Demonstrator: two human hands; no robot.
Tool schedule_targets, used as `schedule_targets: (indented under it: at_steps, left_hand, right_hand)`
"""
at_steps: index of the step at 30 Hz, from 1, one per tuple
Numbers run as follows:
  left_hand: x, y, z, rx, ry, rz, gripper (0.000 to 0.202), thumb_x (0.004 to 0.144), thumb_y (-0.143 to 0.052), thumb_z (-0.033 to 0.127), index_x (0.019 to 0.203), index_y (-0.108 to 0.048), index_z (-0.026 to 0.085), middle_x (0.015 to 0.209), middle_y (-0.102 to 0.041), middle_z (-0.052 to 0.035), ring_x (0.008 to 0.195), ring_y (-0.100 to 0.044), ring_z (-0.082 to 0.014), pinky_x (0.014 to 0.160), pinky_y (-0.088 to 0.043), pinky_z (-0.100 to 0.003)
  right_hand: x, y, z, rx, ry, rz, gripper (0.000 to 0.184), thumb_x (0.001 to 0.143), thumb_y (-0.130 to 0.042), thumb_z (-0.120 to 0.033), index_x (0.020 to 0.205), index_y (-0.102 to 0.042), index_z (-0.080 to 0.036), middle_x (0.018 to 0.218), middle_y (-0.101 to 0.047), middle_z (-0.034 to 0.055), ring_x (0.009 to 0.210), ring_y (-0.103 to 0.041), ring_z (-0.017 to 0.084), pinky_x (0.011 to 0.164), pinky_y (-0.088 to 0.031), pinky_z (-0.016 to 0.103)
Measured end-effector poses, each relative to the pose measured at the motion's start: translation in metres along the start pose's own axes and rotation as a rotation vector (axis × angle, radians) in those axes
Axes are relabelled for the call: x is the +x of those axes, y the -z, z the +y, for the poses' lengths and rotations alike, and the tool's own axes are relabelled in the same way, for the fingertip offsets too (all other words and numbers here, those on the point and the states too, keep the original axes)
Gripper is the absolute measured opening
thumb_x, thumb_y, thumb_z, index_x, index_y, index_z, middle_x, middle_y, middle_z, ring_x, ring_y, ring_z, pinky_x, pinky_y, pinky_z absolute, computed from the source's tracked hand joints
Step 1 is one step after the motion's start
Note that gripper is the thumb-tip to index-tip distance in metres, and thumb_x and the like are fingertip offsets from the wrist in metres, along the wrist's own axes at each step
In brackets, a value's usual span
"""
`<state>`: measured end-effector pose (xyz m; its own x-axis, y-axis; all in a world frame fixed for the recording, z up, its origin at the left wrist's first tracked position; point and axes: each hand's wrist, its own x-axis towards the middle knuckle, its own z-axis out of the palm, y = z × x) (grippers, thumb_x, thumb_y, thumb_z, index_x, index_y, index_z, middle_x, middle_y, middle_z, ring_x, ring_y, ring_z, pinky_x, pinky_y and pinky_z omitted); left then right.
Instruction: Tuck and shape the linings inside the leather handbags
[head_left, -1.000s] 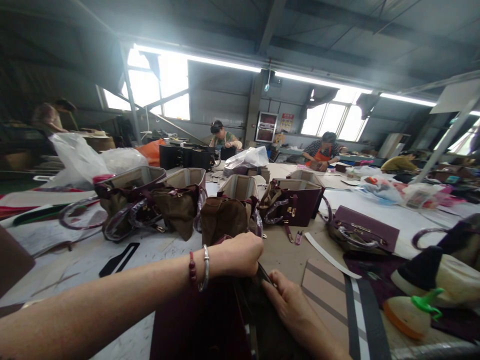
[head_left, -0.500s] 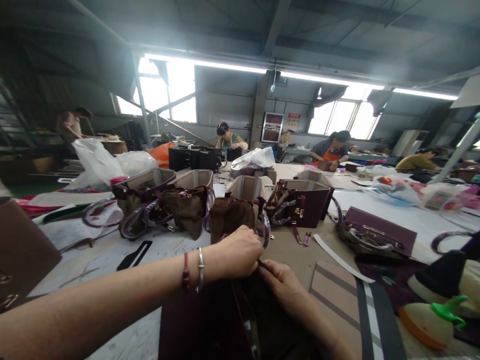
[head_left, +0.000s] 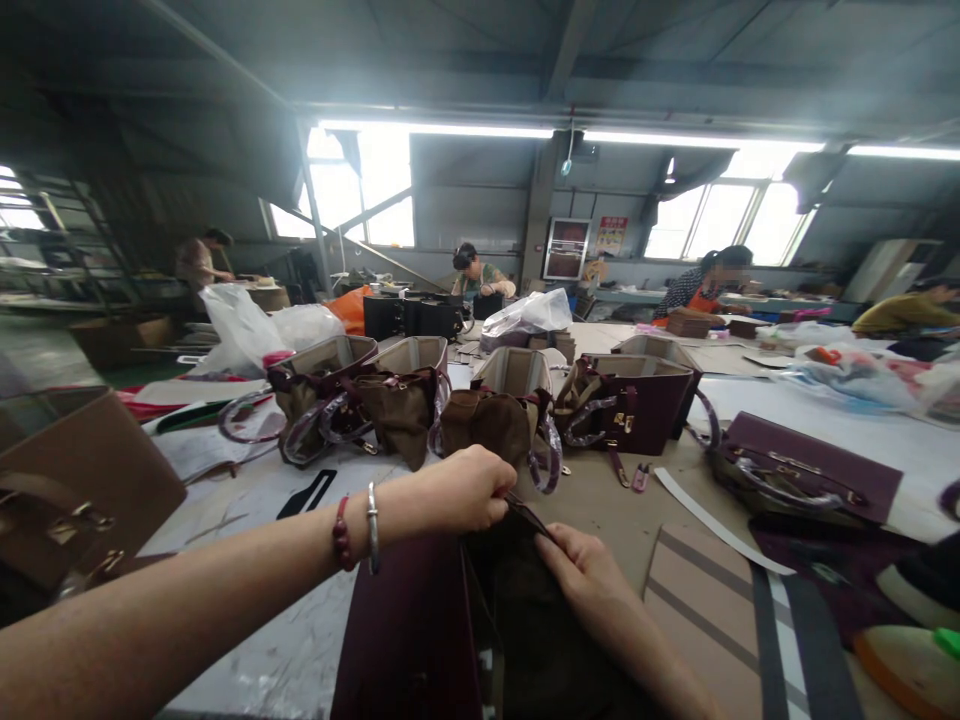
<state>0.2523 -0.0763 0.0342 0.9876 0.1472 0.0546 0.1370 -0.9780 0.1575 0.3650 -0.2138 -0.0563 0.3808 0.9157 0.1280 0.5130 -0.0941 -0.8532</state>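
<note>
Directly before me is a handbag (head_left: 409, 620) with a dark maroon panel and a dark olive-brown cloth lining (head_left: 555, 630) pulled out of it. My left hand (head_left: 472, 488), with a red bead bracelet and a silver bangle at the wrist, is closed on the lining's top edge. Lower and to the right, my right hand (head_left: 589, 570) pinches the same edge between thumb and fingers. Beyond my hands stands another handbag (head_left: 487, 425), its brown lining hanging out over plastic-wrapped handles. The bag's lower part is cut off by the frame.
More maroon handbags (head_left: 637, 400) stand in a row across the table. A brown bag (head_left: 112, 480) is at the left, a closed maroon bag (head_left: 817, 460) at the right. Striped panels (head_left: 705, 590), a pale strip (head_left: 712, 520) and an orange-based bottle (head_left: 907, 665) lie to the right. Several co-workers sit farther back.
The view has swung left, so the surroundings sit farther right. My hands have drawn slightly apart along the lining's edge, which now shows stretched between them.
</note>
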Motion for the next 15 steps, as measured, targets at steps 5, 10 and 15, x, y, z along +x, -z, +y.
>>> schedule_targets:
  at_steps: [5, 10, 15]
  left_hand:
    - [0.0071, -0.0042, -0.0015, -0.071, 0.011, 0.022, 0.010, 0.063, -0.043, 0.016, 0.053, -0.042, 0.016, 0.048, -0.041, 0.0037, 0.045, -0.032, -0.0073, 0.042, -0.022, -0.019]
    - [0.0088, -0.0073, -0.0053, -0.128, -0.023, 0.020, 0.010, 0.063, -0.042, 0.016, 0.052, -0.041, 0.015, 0.048, -0.040, 0.0043, 0.045, -0.032, -0.0066, 0.041, -0.022, -0.018]
    - [0.0095, -0.0092, -0.0100, -0.176, -0.033, -0.009, 0.008, 0.062, -0.042, 0.016, 0.055, -0.044, 0.015, 0.050, -0.042, 0.0045, 0.046, -0.034, -0.0065, 0.042, -0.023, -0.017]
  right_hand:
    - [-0.0014, -0.0003, -0.0006, 0.006, -0.021, 0.015, 0.029, 0.079, -0.037, -0.037, 0.066, -0.050, -0.014, 0.062, -0.050, 0.0008, 0.061, -0.046, 0.015, 0.055, -0.034, 0.024]
    - [-0.0041, -0.0037, 0.0005, 0.075, -0.053, -0.020, 0.030, 0.079, -0.037, -0.038, 0.066, -0.049, -0.014, 0.062, -0.049, 0.0010, 0.061, -0.045, 0.014, 0.055, -0.035, 0.023]
    - [-0.0025, -0.0072, 0.0025, 0.110, -0.052, -0.019, 0.031, 0.079, -0.038, -0.038, 0.066, -0.051, -0.014, 0.061, -0.048, 0.0007, 0.059, -0.043, 0.013, 0.052, -0.035, 0.022]
